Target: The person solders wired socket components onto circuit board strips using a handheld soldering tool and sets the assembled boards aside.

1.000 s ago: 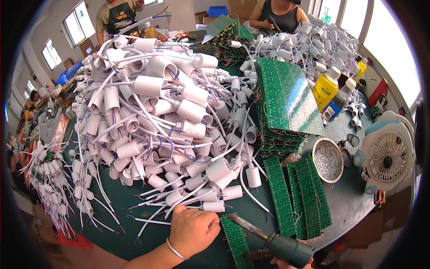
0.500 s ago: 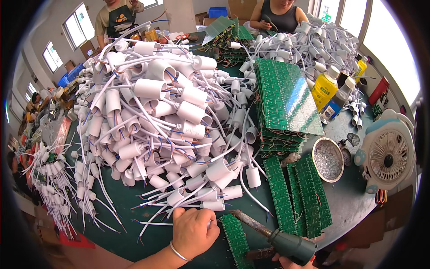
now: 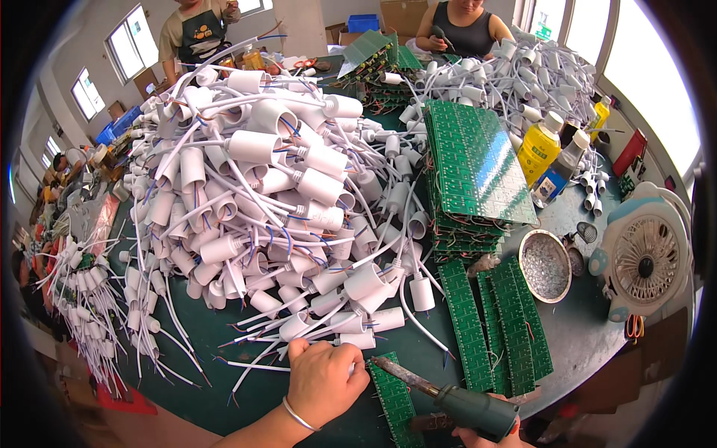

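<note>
The left hand [image 3: 326, 379] is closed, finger and thumb pinched on a white cable [image 3: 352, 368] mostly hidden by the grip. The right hand [image 3: 482, 439], well apart from it, is wrapped around the handle of a green soldering iron [image 3: 476, 411], whose tip points at the left fingertips. Between the hands, a narrow green circuit board strip [image 3: 393, 401] lies on the bench [image 3: 258, 399], its far end just beside the left fingertips. Beyond the left hand rise heaped white lamp sockets [image 3: 320, 187]; beyond the right lie more board strips [image 3: 467, 321] and, farther right, a round metal bowl [image 3: 544, 266].
</note>
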`<state>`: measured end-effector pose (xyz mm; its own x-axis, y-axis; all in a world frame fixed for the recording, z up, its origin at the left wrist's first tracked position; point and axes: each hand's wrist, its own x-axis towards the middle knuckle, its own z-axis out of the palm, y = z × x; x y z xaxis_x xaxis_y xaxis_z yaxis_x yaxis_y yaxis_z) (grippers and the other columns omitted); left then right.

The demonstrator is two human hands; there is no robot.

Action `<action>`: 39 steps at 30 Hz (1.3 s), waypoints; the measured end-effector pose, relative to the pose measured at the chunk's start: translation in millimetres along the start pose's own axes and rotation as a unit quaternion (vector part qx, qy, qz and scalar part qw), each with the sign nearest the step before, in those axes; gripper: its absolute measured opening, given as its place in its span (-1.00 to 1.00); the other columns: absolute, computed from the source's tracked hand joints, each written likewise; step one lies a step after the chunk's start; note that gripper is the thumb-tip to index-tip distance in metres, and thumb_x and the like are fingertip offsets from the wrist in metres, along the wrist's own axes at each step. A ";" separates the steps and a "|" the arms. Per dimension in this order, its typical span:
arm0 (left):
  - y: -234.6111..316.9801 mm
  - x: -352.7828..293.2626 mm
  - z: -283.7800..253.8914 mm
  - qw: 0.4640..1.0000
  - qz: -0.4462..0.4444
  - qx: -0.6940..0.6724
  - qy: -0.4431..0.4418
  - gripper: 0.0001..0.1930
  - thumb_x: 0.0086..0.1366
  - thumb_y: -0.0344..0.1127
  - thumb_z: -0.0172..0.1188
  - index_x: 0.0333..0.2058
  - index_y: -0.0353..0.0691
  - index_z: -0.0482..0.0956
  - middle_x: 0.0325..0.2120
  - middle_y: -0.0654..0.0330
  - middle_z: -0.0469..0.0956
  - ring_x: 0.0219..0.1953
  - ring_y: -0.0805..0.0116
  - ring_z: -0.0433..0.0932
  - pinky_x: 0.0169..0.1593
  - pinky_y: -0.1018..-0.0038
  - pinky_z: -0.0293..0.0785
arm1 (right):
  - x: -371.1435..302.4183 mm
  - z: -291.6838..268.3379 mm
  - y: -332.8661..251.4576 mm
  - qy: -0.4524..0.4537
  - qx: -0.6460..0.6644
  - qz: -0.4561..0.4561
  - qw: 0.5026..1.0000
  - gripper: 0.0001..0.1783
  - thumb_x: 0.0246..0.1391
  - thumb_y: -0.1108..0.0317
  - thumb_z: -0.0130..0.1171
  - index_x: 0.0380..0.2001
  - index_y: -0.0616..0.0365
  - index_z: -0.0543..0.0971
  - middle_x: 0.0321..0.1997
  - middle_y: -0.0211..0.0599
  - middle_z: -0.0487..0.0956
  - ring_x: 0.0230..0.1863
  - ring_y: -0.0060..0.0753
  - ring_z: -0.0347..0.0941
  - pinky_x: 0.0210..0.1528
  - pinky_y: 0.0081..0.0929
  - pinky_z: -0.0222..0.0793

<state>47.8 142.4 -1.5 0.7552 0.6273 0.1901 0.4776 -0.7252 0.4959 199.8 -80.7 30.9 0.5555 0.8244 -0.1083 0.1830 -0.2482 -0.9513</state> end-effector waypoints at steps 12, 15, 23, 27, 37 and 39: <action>0.7 0.2 0.4 0.999 0.002 0.034 -0.005 -0.91 -0.08 -0.32 0.25 -0.58 -0.01 0.50 -0.72 0.38 0.42 -0.57 0.33 0.41 -0.25 0.31 0.04 | 3.4 5.2 -5.1 0.010 -0.004 -0.021 1.000 -0.75 -0.14 0.55 0.23 -0.29 0.24 0.58 -0.34 -0.23 0.58 -0.28 -0.27 0.51 -0.13 -0.35 0.39; 0.1 1.3 -0.1 0.999 -0.001 0.031 -0.015 -0.92 -0.08 -0.32 0.25 -0.57 -0.01 0.50 -0.71 0.39 0.44 -0.57 0.34 0.42 -0.24 0.32 0.04 | 3.0 5.5 -1.5 0.010 -0.010 -0.026 1.000 -0.76 -0.14 0.54 0.23 -0.29 0.25 0.58 -0.34 -0.23 0.58 -0.30 -0.29 0.51 -0.16 -0.37 0.40; -0.9 3.8 -1.1 1.000 0.004 -0.002 -0.003 -0.89 -0.05 -0.32 0.25 -0.60 0.00 0.47 -0.77 0.41 0.38 -0.60 0.36 0.43 -0.25 0.33 0.06 | 3.1 3.8 -2.2 -0.002 0.015 0.006 1.000 -0.75 -0.14 0.53 0.24 -0.28 0.26 0.58 -0.33 -0.20 0.59 -0.29 -0.25 0.51 -0.17 -0.36 0.40; 0.9 3.9 -1.1 1.000 0.005 0.014 -0.009 -0.90 -0.05 -0.32 0.25 -0.60 -0.01 0.47 -0.77 0.40 0.39 -0.60 0.36 0.43 -0.25 0.33 0.05 | 1.1 3.6 0.5 -0.001 -0.015 -0.014 1.000 -0.74 -0.13 0.51 0.26 -0.27 0.25 0.58 -0.32 -0.18 0.59 -0.28 -0.23 0.51 -0.16 -0.34 0.40; -0.7 3.5 -0.2 1.000 0.003 0.026 -0.010 -0.92 -0.09 -0.32 0.25 -0.58 -0.03 0.51 -0.73 0.36 0.42 -0.57 0.32 0.42 -0.22 0.33 0.06 | 2.0 6.5 -0.9 0.018 -0.005 -0.012 1.000 -0.75 -0.11 0.50 0.26 -0.27 0.27 0.58 -0.36 -0.20 0.60 -0.34 -0.29 0.52 -0.20 -0.36 0.42; 0.6 3.8 -1.2 1.000 0.004 0.025 -0.014 -0.92 -0.09 -0.32 0.25 -0.58 -0.03 0.51 -0.73 0.36 0.42 -0.56 0.32 0.42 -0.22 0.33 0.06 | -0.2 3.3 5.4 -0.007 0.020 -0.009 1.000 -0.80 -0.05 0.51 0.21 -0.28 0.29 0.57 -0.46 -0.27 0.59 -0.45 -0.41 0.51 -0.32 -0.45 0.43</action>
<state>50.4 144.6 0.5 0.7714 0.6135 0.1693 0.4928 -0.7441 0.4511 198.0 -80.6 24.8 0.5412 0.8356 -0.0945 0.1602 -0.2128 -0.9639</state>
